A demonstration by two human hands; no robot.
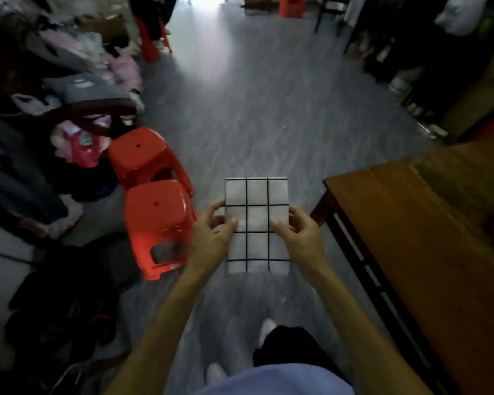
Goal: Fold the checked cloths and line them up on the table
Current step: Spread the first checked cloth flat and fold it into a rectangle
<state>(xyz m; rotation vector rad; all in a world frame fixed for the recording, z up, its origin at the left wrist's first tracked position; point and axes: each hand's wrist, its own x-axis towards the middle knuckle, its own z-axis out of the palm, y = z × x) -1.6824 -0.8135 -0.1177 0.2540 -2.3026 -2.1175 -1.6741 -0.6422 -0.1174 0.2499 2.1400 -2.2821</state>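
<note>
Folded checked cloth (256, 223) held in air between both hands, left of wooden table (428, 223). Left hand (211, 232) pinches left edge, thumb on top; right hand (300, 232) pinches right edge likewise.

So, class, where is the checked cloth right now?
In the head view, the checked cloth is held mid-air between both hands, left of the wooden table, right of the red stools.

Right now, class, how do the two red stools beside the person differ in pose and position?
The near red stool lies tipped, its side opening facing the camera; the far red stool looks more upright. The near one sits by the left hand; the far one lies nearer the clothes pile. Both are red plastic with a hole on top.
</note>
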